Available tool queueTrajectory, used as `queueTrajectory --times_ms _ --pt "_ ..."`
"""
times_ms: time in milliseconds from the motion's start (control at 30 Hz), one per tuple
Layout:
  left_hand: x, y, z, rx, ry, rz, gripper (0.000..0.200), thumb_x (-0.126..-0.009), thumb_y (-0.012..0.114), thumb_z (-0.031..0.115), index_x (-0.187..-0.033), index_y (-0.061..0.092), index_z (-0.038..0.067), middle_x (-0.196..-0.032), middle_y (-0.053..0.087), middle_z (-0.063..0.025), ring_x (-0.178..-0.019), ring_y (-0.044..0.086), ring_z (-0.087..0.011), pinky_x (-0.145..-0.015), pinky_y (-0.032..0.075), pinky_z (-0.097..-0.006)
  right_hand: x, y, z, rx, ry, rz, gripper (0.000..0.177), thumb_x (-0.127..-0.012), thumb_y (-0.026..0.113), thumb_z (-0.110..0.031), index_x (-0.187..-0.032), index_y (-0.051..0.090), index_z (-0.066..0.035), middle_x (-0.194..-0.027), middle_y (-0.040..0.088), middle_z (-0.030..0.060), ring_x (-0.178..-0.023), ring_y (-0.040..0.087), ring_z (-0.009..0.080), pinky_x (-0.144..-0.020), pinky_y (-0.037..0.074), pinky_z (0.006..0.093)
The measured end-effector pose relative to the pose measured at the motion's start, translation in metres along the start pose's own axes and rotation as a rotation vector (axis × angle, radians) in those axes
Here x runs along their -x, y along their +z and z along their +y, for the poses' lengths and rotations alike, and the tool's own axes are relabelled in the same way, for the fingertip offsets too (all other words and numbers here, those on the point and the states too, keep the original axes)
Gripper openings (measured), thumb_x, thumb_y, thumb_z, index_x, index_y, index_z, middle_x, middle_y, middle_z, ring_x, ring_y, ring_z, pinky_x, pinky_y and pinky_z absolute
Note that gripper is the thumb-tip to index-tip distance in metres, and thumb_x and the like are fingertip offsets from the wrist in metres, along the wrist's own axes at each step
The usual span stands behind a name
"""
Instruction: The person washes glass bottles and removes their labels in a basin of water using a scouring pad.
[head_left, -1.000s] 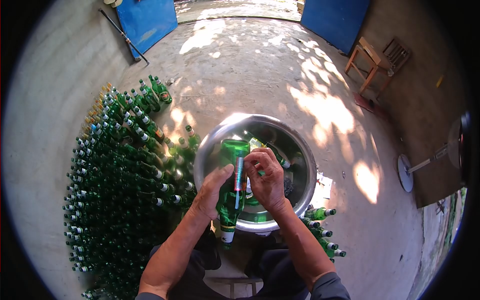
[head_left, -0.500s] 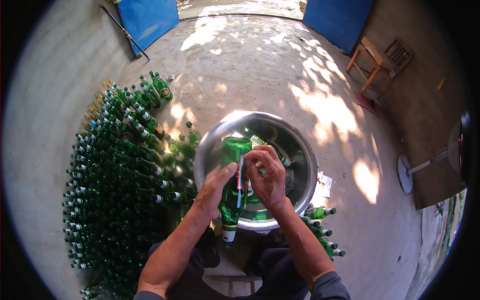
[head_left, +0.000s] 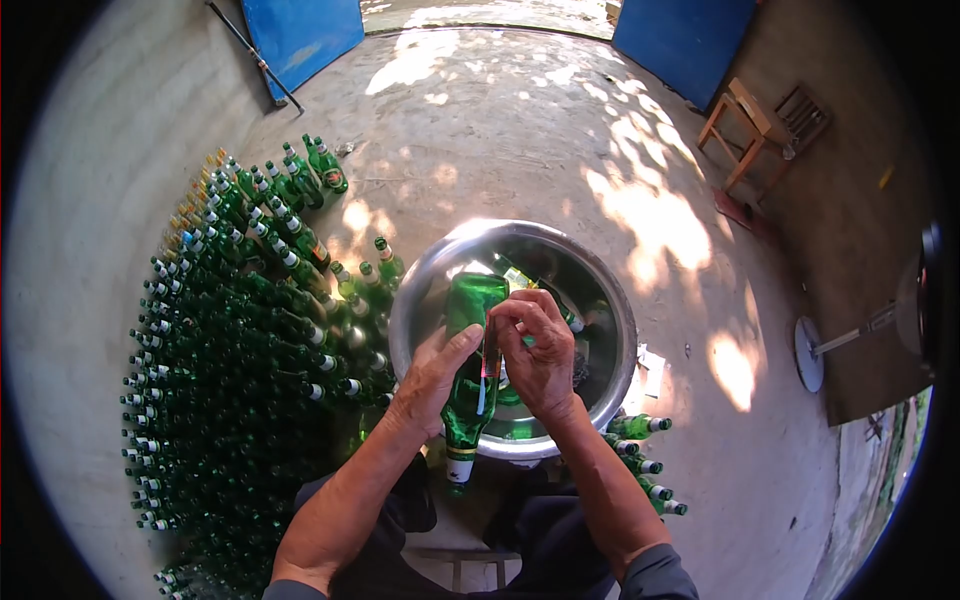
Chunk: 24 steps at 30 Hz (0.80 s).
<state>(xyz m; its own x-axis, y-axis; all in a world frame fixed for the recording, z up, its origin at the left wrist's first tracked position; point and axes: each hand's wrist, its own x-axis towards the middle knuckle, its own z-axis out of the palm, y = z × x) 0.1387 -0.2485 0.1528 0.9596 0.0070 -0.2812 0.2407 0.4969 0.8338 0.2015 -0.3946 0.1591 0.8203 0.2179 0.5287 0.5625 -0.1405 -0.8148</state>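
Observation:
A green glass bottle (head_left: 468, 405) points neck-down toward me over the near rim of a wide metal basin (head_left: 612, 290). My left hand (head_left: 433, 378) is wrapped round its left side, thumb on the glass. On the bottle's right side is a narrow label strip (head_left: 491, 355), reddish with a white lower end. My right hand (head_left: 540, 350) is at the strip's upper part, fingers pinched together; they hide what lies between them. Inside the basin, behind my right hand, other bottles are partly visible.
Many green bottles (head_left: 230, 380) stand crowded on the left. Several more lie right of the basin (head_left: 640, 427). A wooden chair (head_left: 750, 125) is by the right wall, with a fan stand (head_left: 810, 355) nearer. Blue doors (head_left: 305, 45) flank the opening ahead.
The view has shifted slightly. Both hands stay on the bottle in nearly the same pose, and the strip looks darker and narrower beside my right fingers.

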Motion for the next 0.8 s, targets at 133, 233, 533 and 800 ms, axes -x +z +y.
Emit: queueTrajectory --times_ms 133,233,533,800 --pt "-0.0007 0.0016 0.0009 0.028 0.01 0.008 0.037 -0.101 0.064 0.036 -0.123 0.062 0.007 -0.101 0.067 -0.0003 -0.086 0.066 -0.0096 -0.076 0.056 -0.0277 -0.0001 -0.0018 0.0001 -0.028 0.01 -0.017 0.005 -0.094 0.069 -0.003 -0.099 0.072 -0.005 -0.101 0.063 0.009 -0.087 0.066 0.016 -0.067 0.054 0.0291" --pt "-0.0012 0.0034 0.0008 0.019 -0.002 0.018 0.036 -0.101 0.064 0.036 -0.123 0.061 0.007 -0.101 0.068 -0.0004 -0.087 0.066 -0.0097 -0.077 0.056 -0.0276 0.0017 -0.0011 0.0013 -0.061 0.017 0.005 0.007 -0.095 0.069 -0.003 -0.1 0.073 -0.005 -0.103 0.063 0.0093 -0.088 0.066 0.016 -0.067 0.054 0.029" --pt "-0.0016 0.0037 -0.0022 -0.053 0.038 0.034 0.036 -0.101 0.065 0.036 -0.121 0.062 0.006 -0.1 0.067 -0.0013 -0.087 0.065 -0.0094 -0.076 0.057 -0.0278 0.0035 0.0001 0.0029 -0.006 0.013 -0.02 0.007 -0.094 0.07 -0.003 -0.101 0.073 -0.004 -0.103 0.064 0.0092 -0.089 0.066 0.0166 -0.068 0.054 0.0292" --pt "0.0 0.0081 0.0038 -0.012 0.003 0.033 0.036 -0.101 0.066 0.035 -0.121 0.061 0.006 -0.1 0.066 -0.0017 -0.084 0.065 -0.0088 -0.073 0.056 -0.0255 0.0023 -0.0041 0.0074 -0.004 -0.014 -0.02 0.007 -0.094 0.069 -0.001 -0.1 0.072 -0.003 -0.101 0.063 0.0094 -0.088 0.066 0.0169 -0.07 0.055 0.03"
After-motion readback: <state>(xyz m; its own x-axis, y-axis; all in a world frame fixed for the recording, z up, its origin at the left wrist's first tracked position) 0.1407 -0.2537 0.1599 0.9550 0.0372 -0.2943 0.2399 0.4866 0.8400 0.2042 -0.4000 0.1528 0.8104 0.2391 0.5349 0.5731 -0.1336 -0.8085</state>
